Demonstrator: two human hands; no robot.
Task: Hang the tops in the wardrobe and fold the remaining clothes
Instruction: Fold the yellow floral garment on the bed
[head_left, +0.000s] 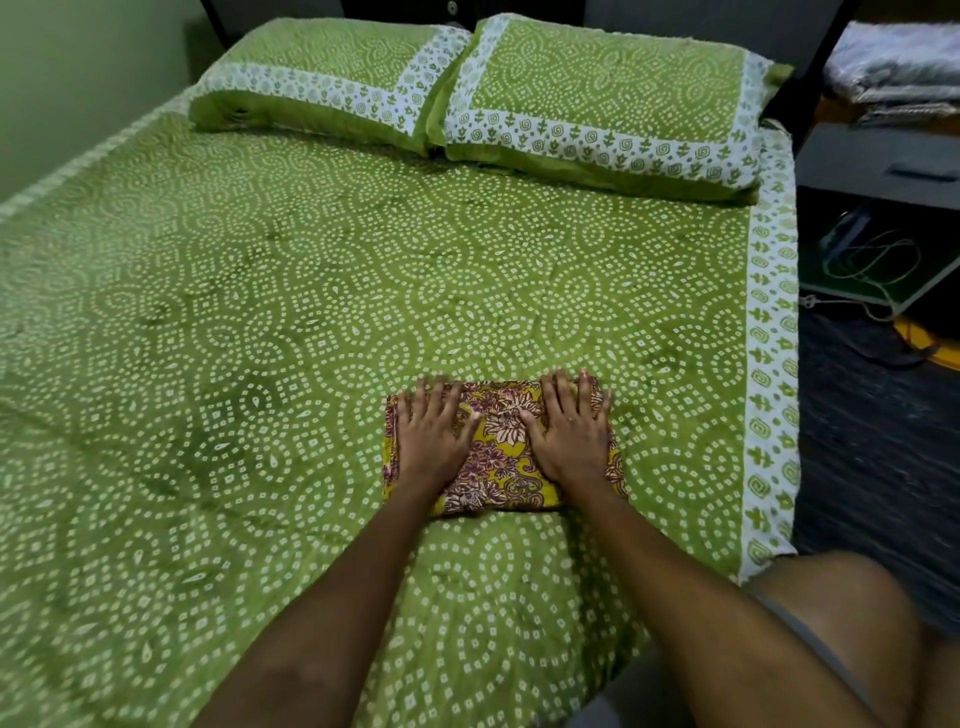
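A yellow garment with a maroon flower print (500, 451) lies folded into a small flat rectangle on the green bed (260, 338), near its right front part. My left hand (432, 431) presses flat on the left half of the fold, fingers straight and spread. Flat on the right half rests my right hand (570, 427), fingers straight too. Both forearms reach in from the bottom of the view. No wardrobe or hanger is in view.
Two green pillows (332, 83) (608, 104) lie at the head of the bed. A shelf with stacked cloth (898, 73) and a grey stand (883, 161) are at the right, cables (872, 265) on the dark floor below. A wall runs along the left.
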